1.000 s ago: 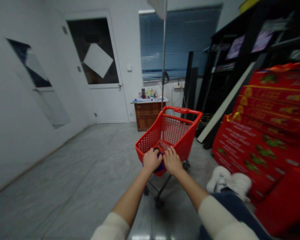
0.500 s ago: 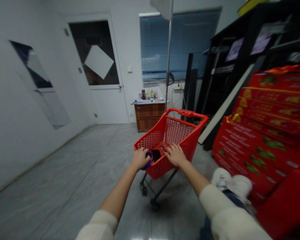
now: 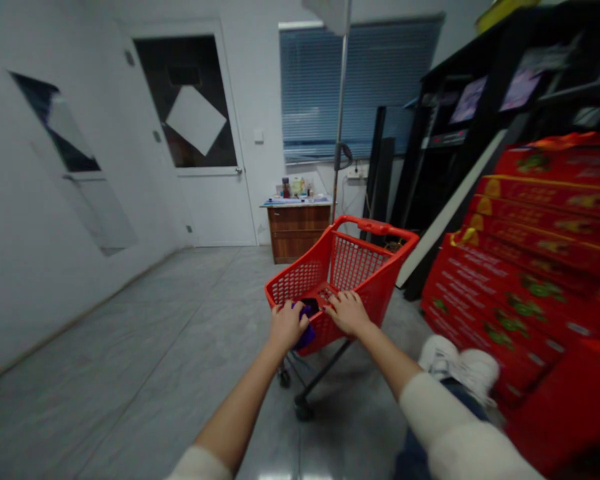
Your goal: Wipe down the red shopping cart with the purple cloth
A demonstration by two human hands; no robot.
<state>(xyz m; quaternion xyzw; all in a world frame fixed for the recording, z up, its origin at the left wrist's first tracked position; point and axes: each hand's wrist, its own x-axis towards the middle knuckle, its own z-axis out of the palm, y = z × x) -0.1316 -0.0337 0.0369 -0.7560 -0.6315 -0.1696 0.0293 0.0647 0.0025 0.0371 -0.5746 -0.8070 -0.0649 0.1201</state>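
- Two bare hands reach in from the bottom of the frame, cream sleeves (image 3: 443,417) pushed up the arms.
- Left hand (image 3: 286,327): at the centre, fingers curled over the near rim of a red plastic shopping cart with lattice sides (image 3: 375,283), closed around a soft purple cloth (image 3: 305,337) that hangs partly down the cart's outer face.
- Right hand (image 3: 349,312): just right of centre, on the same rim, fingers slightly bent over it toward the inside; whether it grips tightly I cannot tell.
- The cart stands a little right of centre, its handle at the far end, its dark wheels (image 3: 304,408) on the grey floor (image 3: 180,347).
- Lower right: white shoes (image 3: 457,367) beside a tall stack of red printed boxes (image 3: 500,293).
- Upper middle: a brown wooden cabinet (image 3: 300,230) carrying small bottles, below a window with blue slatted blinds (image 3: 313,87).
- Upper left: a white door (image 3: 213,210) with a dark glass pane.
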